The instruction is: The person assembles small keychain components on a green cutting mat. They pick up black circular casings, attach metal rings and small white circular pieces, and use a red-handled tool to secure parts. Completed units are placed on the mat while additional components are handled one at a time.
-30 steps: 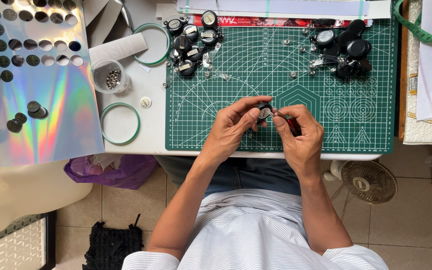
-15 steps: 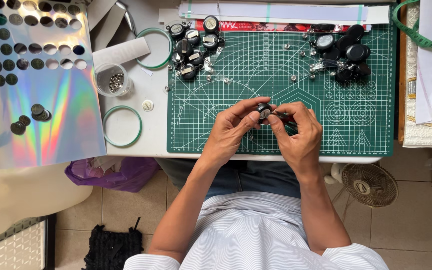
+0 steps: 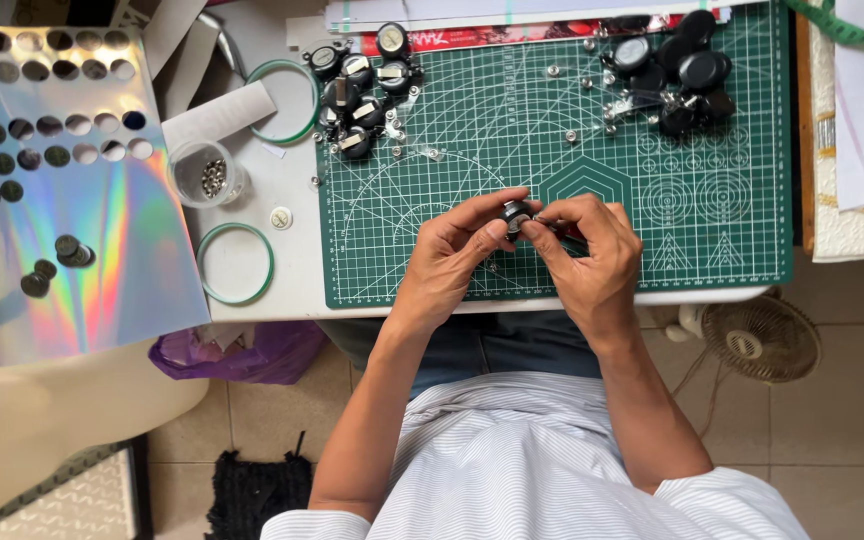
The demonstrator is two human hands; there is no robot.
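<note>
Over the near edge of a green cutting mat on a white table, seen from above, a person's two hands meet around one small round black part. The left hand pinches the part between thumb and forefinger. The right hand is closed on its other side, fingertips pressed against the part and perhaps on a thin piece beside it; that piece is too small to make out. The part sits above the mat, between both sets of fingertips.

The step in hand looks like fitting or pressing together a small assembly. Judged from the grip, the next move calls for a steady, fine pinch and a small press or twist, with the part kept over the mat so nothing dropped rolls away.

At the far side of the mat lie two heaps of similar black round pieces, one at the left and one at the right, with tiny silver bits scattered between. Left of the mat stand a clear cup of small metal bits and two green rings, beside a shiny rainbow sheet punched with round holes. The table edge runs just under the wrists. The middle of the mat is open, giving room to move forward; a small fan sits on the floor below right.
</note>
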